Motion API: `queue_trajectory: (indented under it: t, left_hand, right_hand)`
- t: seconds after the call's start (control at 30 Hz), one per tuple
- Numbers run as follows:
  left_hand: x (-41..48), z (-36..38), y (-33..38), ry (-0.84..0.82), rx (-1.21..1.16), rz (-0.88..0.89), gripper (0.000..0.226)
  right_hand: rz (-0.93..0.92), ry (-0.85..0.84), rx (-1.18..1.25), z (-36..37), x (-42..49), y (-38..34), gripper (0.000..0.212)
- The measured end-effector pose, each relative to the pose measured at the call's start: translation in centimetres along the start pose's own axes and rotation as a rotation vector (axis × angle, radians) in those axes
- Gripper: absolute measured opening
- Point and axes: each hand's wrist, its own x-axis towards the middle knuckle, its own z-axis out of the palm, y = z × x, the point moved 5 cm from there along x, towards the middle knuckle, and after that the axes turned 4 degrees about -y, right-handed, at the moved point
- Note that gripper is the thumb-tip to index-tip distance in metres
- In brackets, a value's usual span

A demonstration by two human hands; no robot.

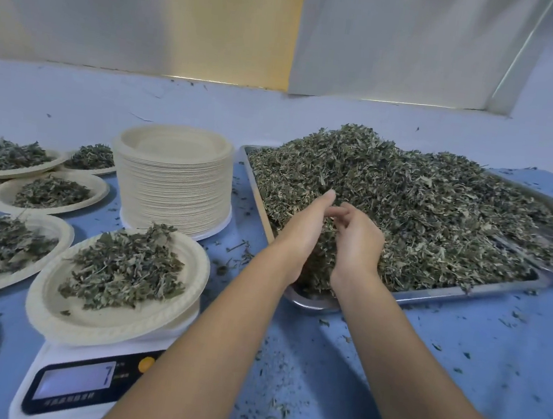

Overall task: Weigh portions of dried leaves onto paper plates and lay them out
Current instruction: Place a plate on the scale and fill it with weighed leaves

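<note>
Left hand (303, 236) and right hand (359, 244) side by side in near-left corner of leaf pile (423, 209) on metal tray (448, 292). Left fingers (324, 199) straight, released, pressed against leaves. Right fingers (345, 213) curled toward left hand; cannot tell if grasping leaves. Left of fingers, nearer camera: filled plate (90, 322) on scale (75, 386), display shows 7. Plate stack (174, 184) left of fingers; other filled plates (53, 192) further left. Crumbs on blue surface (457, 367).

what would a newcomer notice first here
The big heap of dried leaves filling the metal tray on the right, with the left hand and right hand digging into its near edge. Next, the tall stack of paper plates at centre left, and in front of it a filled plate sitting on the scale.
</note>
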Motion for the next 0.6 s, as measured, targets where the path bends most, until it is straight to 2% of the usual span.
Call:
queue_trajectory:
  t: [0.27,0.4,0.5,0.6]
  left_hand:
    - [-0.6,0.3,0.6,0.041,0.342,0.128,0.052]
    - [-0.9,0.2,0.5,0.045,0.291,0.133,0.045]
    - [-1.1,-0.2,0.7,0.077,0.193,0.175,0.032]
    - [-1.2,-0.6,1.2,0.129,0.26,0.225,0.04]
  right_hand:
    - [-0.038,0.061,0.008,-0.1,0.2,0.4,0.029]
    - [-0.022,0.044,-0.004,0.2,0.2,0.5,0.017]
    - [-0.013,0.038,0.043,0.4,0.0,0.7,0.028]
    - [-0.009,0.012,0.096,0.8,-0.6,0.6,0.032]
